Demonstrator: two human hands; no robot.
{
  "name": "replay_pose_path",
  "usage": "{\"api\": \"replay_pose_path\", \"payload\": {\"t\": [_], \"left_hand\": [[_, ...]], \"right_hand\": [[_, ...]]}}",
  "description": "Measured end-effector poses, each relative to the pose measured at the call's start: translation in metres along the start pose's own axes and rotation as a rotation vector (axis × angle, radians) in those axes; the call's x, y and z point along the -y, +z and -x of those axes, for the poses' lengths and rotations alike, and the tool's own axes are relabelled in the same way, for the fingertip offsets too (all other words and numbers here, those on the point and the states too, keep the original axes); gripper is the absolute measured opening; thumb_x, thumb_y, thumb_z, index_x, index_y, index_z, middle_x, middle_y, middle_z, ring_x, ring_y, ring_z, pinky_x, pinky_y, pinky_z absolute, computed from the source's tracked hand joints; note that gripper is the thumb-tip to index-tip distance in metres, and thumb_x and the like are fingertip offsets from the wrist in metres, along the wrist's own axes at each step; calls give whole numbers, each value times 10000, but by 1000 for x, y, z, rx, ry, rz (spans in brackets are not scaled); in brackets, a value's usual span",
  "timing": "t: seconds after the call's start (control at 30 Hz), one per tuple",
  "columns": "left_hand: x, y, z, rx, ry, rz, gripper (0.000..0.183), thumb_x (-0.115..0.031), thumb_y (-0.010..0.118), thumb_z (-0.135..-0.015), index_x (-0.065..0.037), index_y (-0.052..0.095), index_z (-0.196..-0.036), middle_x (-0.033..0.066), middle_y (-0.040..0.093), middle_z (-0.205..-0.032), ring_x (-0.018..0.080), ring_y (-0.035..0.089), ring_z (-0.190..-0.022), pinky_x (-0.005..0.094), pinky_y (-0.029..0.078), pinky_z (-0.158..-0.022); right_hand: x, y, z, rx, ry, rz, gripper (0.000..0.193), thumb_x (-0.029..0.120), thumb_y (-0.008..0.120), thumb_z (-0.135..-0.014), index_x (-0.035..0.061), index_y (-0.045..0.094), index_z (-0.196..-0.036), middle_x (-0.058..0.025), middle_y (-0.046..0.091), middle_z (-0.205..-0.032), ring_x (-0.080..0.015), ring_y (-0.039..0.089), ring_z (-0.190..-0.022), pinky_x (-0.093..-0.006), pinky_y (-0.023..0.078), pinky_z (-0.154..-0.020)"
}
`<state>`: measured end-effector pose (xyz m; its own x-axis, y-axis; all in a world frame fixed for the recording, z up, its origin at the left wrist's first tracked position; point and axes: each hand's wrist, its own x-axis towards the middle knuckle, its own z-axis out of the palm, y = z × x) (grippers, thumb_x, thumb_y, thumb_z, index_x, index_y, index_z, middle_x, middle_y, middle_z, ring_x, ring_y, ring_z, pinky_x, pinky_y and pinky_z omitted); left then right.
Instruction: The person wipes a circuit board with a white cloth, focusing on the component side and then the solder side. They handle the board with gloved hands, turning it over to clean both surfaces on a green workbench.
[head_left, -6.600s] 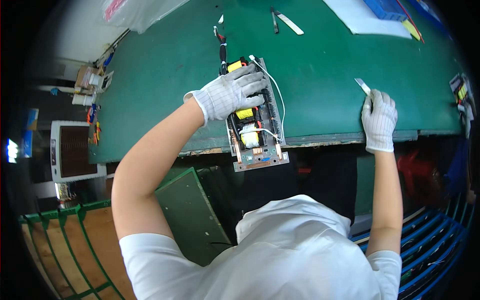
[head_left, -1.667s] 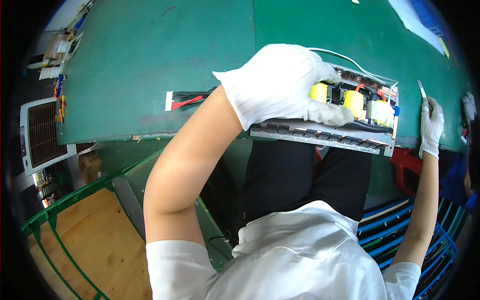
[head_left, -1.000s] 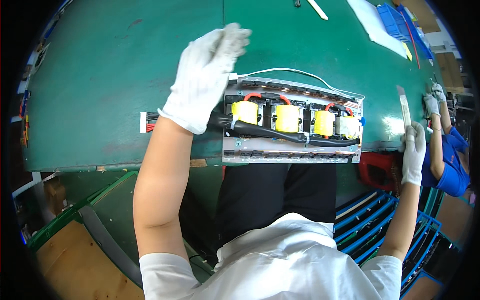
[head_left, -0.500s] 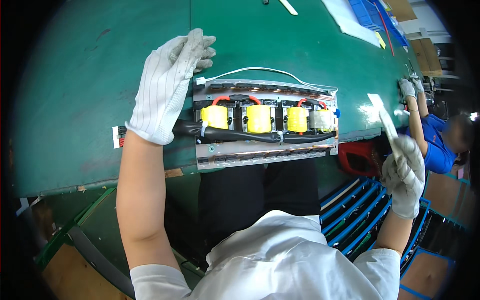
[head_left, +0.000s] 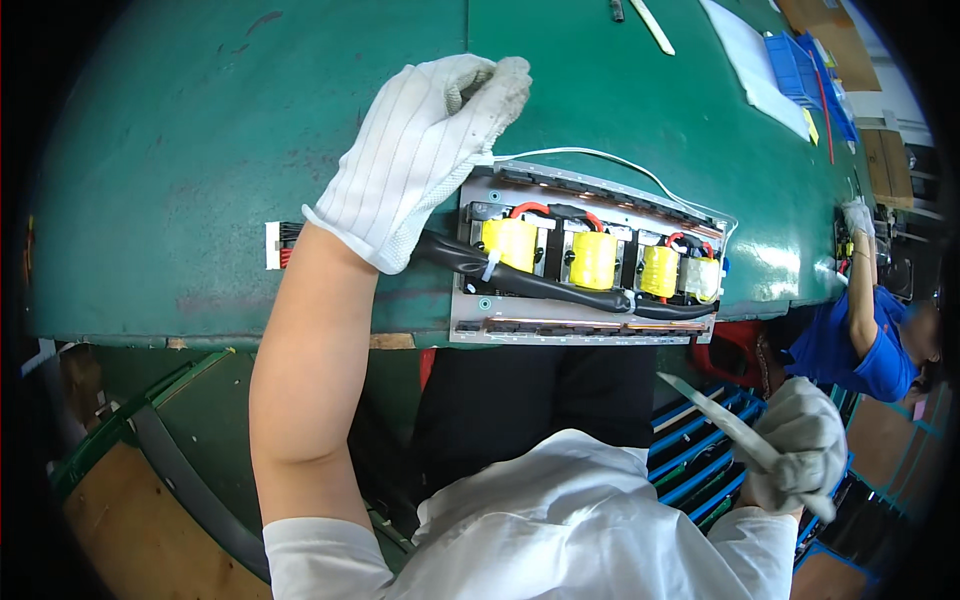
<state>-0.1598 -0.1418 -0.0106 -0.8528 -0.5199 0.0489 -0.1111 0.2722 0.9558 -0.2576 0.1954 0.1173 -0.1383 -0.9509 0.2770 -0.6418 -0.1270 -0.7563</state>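
Observation:
My left hand (head_left: pixel 420 150), in a white striped glove, hovers over the upper left corner of a grey circuit board assembly (head_left: pixel 475 325). Its fingers are curled together; anything between them is hidden. Yellow-wrapped coils (head_left: pixel 594 262) sit in a row on the board, joined by short red leads. A thick black sleeved cable (head_left: pixel 540 288) crosses the board and runs left under my wrist, where a white connector (head_left: pixel 273 246) lies on the table. A thin white wire (head_left: pixel 620 162) arcs along the board's far side. My gloved right hand (head_left: pixel 795 440) grips a flat pale stick (head_left: pixel 715 415), pointing up-left beside my lap.
The board lies on a green tabletop (head_left: pixel 180 200) near its front edge. Another pale stick (head_left: pixel 653 25) and blue bins (head_left: pixel 795 70) are farther back. A blue rack (head_left: pixel 705 465) stands low at right. A co-worker in a blue shirt (head_left: pixel 840 345) works at the far right.
My right hand has drawn down toward me, and the pale stick has swung to point up-left. My left hand's fingers have curled in closer. The whole view has shifted.

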Motion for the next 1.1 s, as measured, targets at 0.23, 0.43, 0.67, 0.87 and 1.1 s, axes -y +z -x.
{"api": "replay_pose_path", "payload": {"t": [0.23, 0.43, 0.67, 0.87, 1.1], "left_hand": [[-5, -2, -1, 43, 40, -38, 564, -486, 558, -902, 49, 624, -1068, 152, 655, -933, 185, 629, -854, 290, 489, -809], [-5, -4, 0, 61, 76, -45, 539, -466, 557, -909, 50, 626, -1047, 137, 654, -905, 178, 629, -813, 286, 490, -771], [-5, -4, -1, 60, 58, -47, 550, -471, 552, -913, 58, 632, -1039, 140, 657, -900, 174, 630, -818, 283, 488, -771], [-7, -5, -1, 70, 10, -38, 592, -504, 554, -900, 61, 622, -1062, 150, 655, -927, 175, 627, -832, 285, 485, -788], [-5, -5, 0, 51, 14, -35, 605, -519, 548, -896, 56, 620, -1069, 152, 653, -935, 183, 625, -842, 291, 486, -803]], "right_hand": [[-27, 45, -42, 239, 62, 68, 231, 251, 683, -744, 94, 642, -908, -64, 590, -644, -237, 566, -520, -358, 412, -473], [-34, 71, -60, 175, 316, -25, 154, 245, 578, -875, 104, 598, -817, -58, 624, -715, -248, 584, -599, -372, 458, -555], [-41, 73, -73, 250, 333, -37, 156, 187, 543, -878, 80, 573, -768, -51, 609, -676, -253, 571, -547, -363, 464, -542], [-48, 71, -64, 234, 177, 67, 135, 163, 564, -845, 75, 587, -745, -56, 588, -656, -260, 564, -540, -354, 452, -521], [-54, 64, -46, 243, 162, 220, 204, 152, 639, -717, 126, 660, -918, -40, 638, -772, -257, 601, -643, -377, 478, -585]]}}
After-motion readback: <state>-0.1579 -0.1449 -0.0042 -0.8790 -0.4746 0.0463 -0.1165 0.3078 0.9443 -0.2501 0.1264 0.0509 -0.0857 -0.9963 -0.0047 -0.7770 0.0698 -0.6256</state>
